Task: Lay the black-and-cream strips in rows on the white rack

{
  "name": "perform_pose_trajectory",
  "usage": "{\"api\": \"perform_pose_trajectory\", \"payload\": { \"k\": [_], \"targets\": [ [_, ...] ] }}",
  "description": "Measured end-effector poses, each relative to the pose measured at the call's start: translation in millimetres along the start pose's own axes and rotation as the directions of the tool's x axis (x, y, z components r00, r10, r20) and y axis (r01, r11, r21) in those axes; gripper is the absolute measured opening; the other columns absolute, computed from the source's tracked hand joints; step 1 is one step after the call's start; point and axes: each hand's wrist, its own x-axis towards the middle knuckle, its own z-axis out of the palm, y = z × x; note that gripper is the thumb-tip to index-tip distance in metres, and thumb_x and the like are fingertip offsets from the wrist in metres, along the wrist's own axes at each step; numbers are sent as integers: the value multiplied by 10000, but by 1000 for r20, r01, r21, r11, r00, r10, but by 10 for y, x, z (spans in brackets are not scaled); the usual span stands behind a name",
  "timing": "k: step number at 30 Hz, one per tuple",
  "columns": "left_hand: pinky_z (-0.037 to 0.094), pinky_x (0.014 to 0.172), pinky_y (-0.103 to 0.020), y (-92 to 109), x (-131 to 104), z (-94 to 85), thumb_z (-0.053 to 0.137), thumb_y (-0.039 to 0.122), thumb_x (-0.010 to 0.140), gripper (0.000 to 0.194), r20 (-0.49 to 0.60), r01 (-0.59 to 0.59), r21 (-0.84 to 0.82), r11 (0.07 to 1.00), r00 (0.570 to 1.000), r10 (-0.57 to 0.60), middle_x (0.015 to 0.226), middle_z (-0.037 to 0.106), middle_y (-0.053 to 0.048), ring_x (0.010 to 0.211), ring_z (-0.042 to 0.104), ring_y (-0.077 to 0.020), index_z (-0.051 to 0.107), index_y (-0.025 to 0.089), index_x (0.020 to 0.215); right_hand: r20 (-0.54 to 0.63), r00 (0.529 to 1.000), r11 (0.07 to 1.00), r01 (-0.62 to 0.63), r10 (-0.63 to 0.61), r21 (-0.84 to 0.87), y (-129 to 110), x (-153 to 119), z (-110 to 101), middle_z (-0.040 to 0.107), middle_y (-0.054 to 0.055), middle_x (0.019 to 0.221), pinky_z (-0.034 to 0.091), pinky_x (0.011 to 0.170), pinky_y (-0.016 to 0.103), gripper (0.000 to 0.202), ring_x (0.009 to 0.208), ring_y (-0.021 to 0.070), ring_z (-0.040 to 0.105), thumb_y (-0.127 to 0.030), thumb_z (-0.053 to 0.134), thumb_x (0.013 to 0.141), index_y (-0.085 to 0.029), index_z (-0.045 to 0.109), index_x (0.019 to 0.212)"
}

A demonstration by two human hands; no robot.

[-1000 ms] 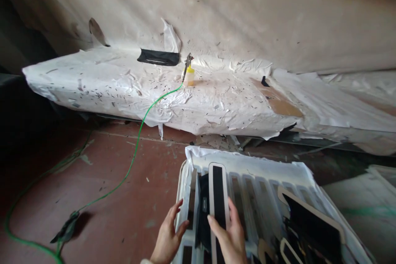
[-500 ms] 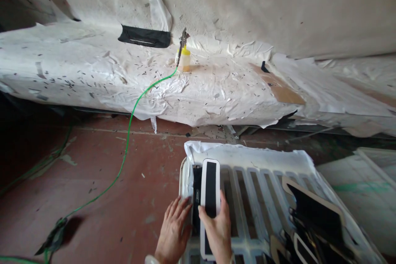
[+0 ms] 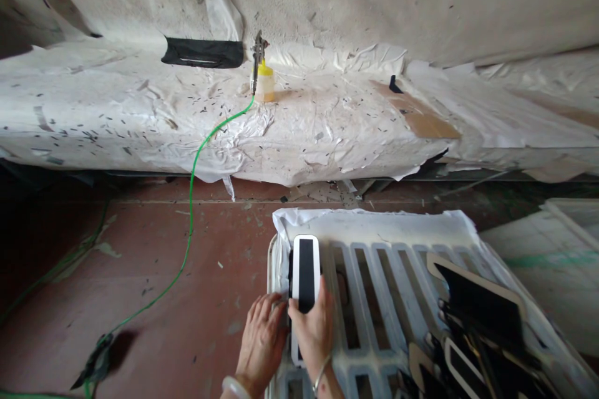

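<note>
My right hand [image 3: 314,327] grips a long rounded panel [image 3: 306,268], white round the border with a black strip down its middle. The thumb lies on the left side and the fingers go round the right. Beneath the panel, a sliver of a black piece shows along its left edge; the rest of that piece is covered. My left hand [image 3: 262,333] rests palm down at the rack's left rim, its fingers extended and lightly bent against the panel's side. Both hands are over a slatted grey plastic rack [image 3: 374,255] with a white cloth on its far edge.
Several black panels with pale borders [image 3: 486,312] are heaped on the rack's right side. A spray gun with a yellow-topped cup [image 3: 264,81] stands on the paper-covered ledge [image 3: 318,131]. Its green hose [image 3: 191,218] runs down to the red floor [image 3: 154,243].
My right hand has moved the panel slightly left, so that it now covers most of the black piece. The left hand stays beside it, fingers a little more bent. The view has shifted slightly.
</note>
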Motion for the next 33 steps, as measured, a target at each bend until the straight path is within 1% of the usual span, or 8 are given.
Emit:
{"api": "perform_pose_trajectory", "payload": {
  "k": [6,14,18,22,25,28,31,33],
  "targets": [
    [528,939,-419,-131,15,31,494,119,844,415,-41,68,21,997,997,-67,1247,628,-105,1132,607,-248,588,214,1236,65,998,999,22,-25,40,39,11,222,560,212,1174,524,800,419,636,1030,348,613,-414,477,875,-70,394,1404],
    [358,1116,-483,-360,499,84,455,224,941,551,78,-184,138,973,982,175,1506,405,-81,1415,319,-257,328,182,1475,87,996,999,35,-34,-14,89,15,356,544,230,1159,531,805,431,571,1011,336,624,-346,314,951,-33,351,1427],
    [315,1137,-472,-397,700,103,451,214,933,541,143,-309,155,938,947,288,1520,374,-86,1420,308,-252,355,179,1465,67,998,998,-4,8,-60,18,1,395,545,211,1196,550,733,400,538,955,308,657,-243,320,937,-99,315,1455],
    [261,1157,-460,-393,798,160,421,201,933,493,159,-400,142,905,912,378,1491,422,-83,1395,358,-250,432,192,1426,145,985,969,-57,94,-240,-142,58,318,576,221,1136,546,665,407,552,855,304,667,-140,350,887,-61,348,1433],
    [201,1160,-519,-379,832,249,374,191,942,500,123,-451,113,885,890,438,1490,416,-124,1391,354,-289,404,159,1440,239,960,927,-45,143,-371,-236,175,187,595,209,1117,518,789,506,585,947,345,622,-112,466,836,-43,394,1413],
    [175,1148,-581,-339,841,310,349,234,964,547,132,-462,55,885,882,452,1510,377,-149,1409,308,-315,275,153,1500,279,952,941,-25,125,-336,-284,165,-90,553,181,1241,474,876,556,670,1077,369,551,-150,613,757,-120,431,1401],
    [159,1144,-615,-248,842,284,352,327,972,613,132,-450,34,892,887,443,1528,335,-165,1406,302,-340,161,167,1533,238,970,979,5,45,-204,-208,-98,-621,468,109,1387,449,949,533,650,1158,334,508,-155,639,733,-242,478,1356],
    [152,1149,-618,-173,858,243,346,426,972,655,121,-445,8,896,890,440,1548,289,-147,1399,309,-352,110,204,1541,168,986,992,22,0,-126,23,-336,-1116,545,92,1294,461,967,463,479,1141,282,533,-152,565,805,-242,548,1275]
  ]
}}
